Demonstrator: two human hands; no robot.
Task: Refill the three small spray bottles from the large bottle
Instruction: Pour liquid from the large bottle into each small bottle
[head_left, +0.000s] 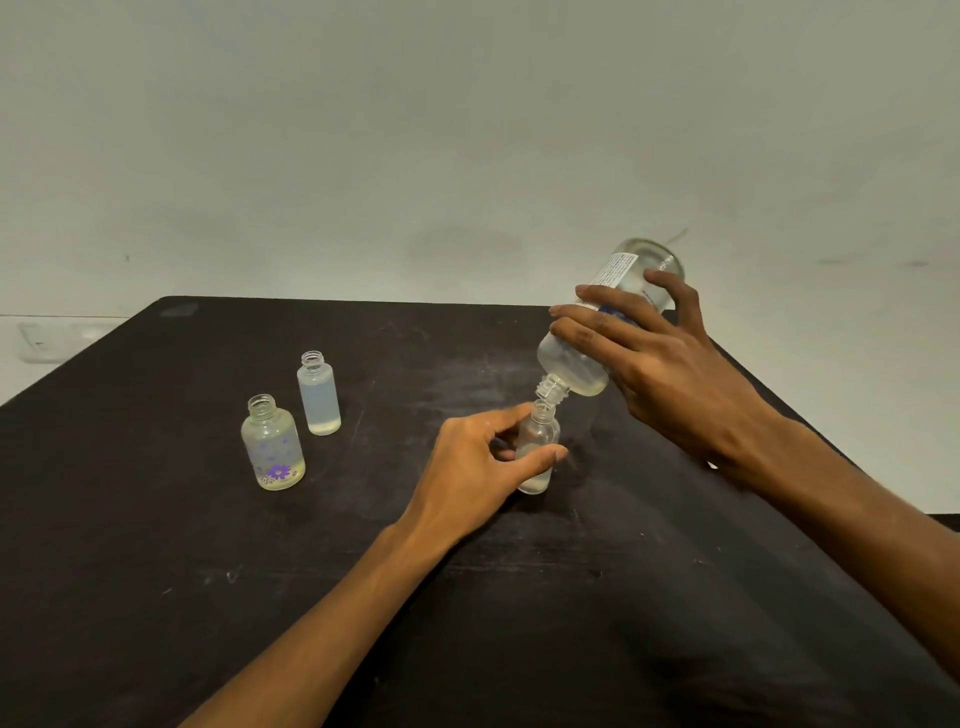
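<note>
1. Right grip (644, 353): fingers and thumb wrapped round the large bottle (608, 322), held tipped steeply with its base raised toward the wall and its bare threaded neck pointing down and left.
2. Left grip (478, 467): thumb and forefinger pinching the small clear bottle (537, 441), forefinger stretched along its far shoulder, thumb across its near side.
3. Small clear bottle: upright on the dark table (156, 571), slightly right of centre, cap off, a little clear liquid showing at its bottom.
4. Large bottle's neck: right at the small clear bottle's mouth, touching it or just above; cannot tell which, and no stream of liquid can be made out.
5. Large bottle: clear, with a white printed label near its base and clear liquid pooled in its lower shoulder.
6. Flowered bottle (272, 447): upright on the table left of the hands, uncapped, purple flower print on its side, a shallow pale layer at the bottom.
7. Frosted bottle (318, 395): upright just behind and right of the flowered one, close but not touching, uncapped, with a thin yellowish layer at its base.
8. Both of these well apart from the bottle being held.
9. Behind the table: a plain pale wall (467, 130).
</note>
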